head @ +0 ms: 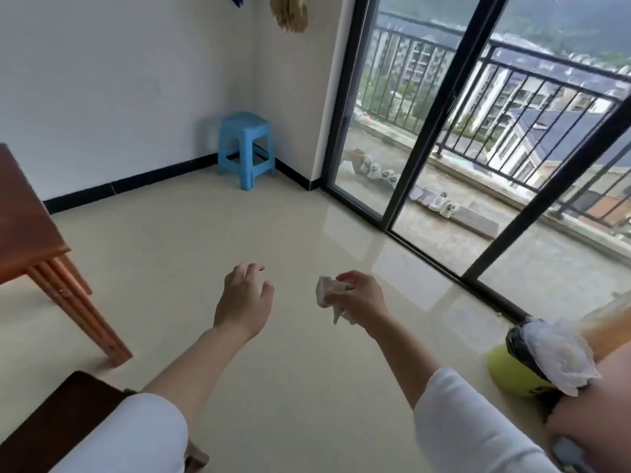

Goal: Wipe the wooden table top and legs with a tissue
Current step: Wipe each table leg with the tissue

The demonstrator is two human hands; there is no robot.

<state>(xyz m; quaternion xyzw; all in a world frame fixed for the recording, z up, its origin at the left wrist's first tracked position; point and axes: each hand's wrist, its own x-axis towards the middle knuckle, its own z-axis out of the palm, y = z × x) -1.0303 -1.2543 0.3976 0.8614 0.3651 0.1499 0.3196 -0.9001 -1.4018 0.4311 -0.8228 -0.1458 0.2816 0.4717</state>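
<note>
Two hands hang out in front of me over the pale glossy floor tiles (290,387), and neither is on the job. Far to my left stands the reddish-brown wooden table (24,216), only one corner of its top in view, with its grooved tapering leg (80,315) slanting down to the floor. Both are well apart from my hands, and I am facing away from them, so the plain risk is that nothing gets wiped unless I turn left. Lower down, a dark brown wooden seat (65,407) sits near my left elbow; swinging round, I could knock it. My left hand (244,298) is empty, fingers loosely spread and a little curled, so it braces nothing now. Beyond it a light blue plastic stool (246,148) stands in the corner, well out of harm's way. The crumpled white tissue (327,293) is pinched between the thumb and fingertips of my right hand (363,298), a tail dangling beneath. That hold looks light to me; dragged along the leg's grooves, thin paper may snag, tear or slip out. Bunched so small, I judge it would cover little of the top per stroke. Furthest right, a yellow-green waste bin with a black liner (512,370) stands close by my right arm; a careless turn could tip it.
</note>
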